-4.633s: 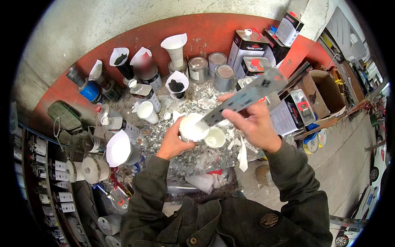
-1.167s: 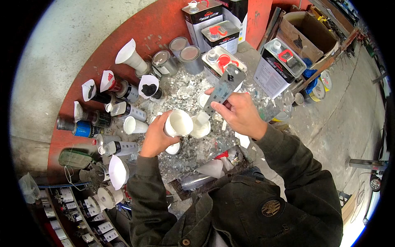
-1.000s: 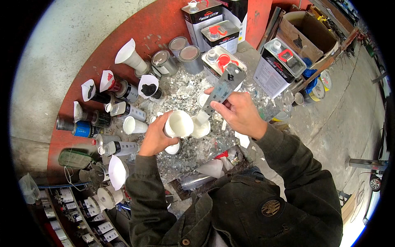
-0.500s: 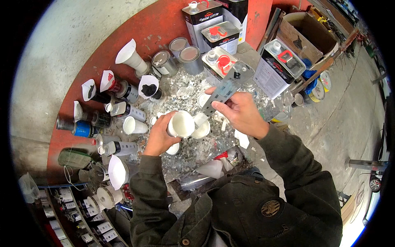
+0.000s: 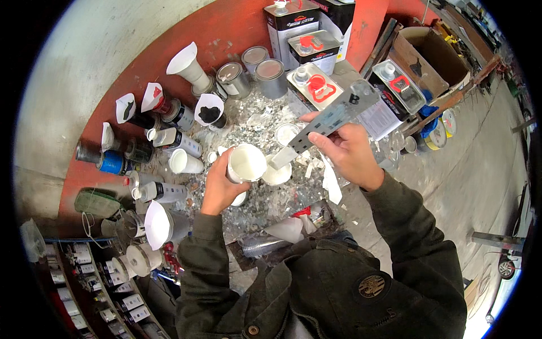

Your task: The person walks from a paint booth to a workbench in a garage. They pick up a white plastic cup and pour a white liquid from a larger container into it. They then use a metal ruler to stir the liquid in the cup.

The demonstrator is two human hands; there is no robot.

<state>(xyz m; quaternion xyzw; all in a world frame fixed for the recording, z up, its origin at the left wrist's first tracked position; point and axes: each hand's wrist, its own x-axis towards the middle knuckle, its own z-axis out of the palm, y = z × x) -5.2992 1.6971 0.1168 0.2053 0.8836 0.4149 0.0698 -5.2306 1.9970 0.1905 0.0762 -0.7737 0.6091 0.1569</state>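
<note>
My left hand (image 5: pixel 218 189) is wrapped round a white cup (image 5: pixel 247 164) tilted so its mouth shows, with white liquid like paint inside. In my right hand (image 5: pixel 351 153) is a flat grey stirring stick (image 5: pixel 333 120) with holes or dark marks along it, gripped near its middle. The stick slants down to the left, and its white-coated end is beside the cup's right rim, above a shallow white container (image 5: pixel 278 174). Whether that end touches the container I cannot tell. Another white round container (image 5: pixel 287 134) sits just behind it.
Paint-spattered bits cover the bench (image 5: pixel 257 121). Grey tins (image 5: pixel 270 78) and solvent cans (image 5: pixel 314 86) with red handles stand at the back. Bottles and cups with paper funnels (image 5: pixel 210 113) line the left side. A cardboard box (image 5: pixel 432 59) is at the far right.
The stick has swung lower and flatter, its top end moving right with my right hand. The cup stays in my left hand. The whole view has shifted slightly.
</note>
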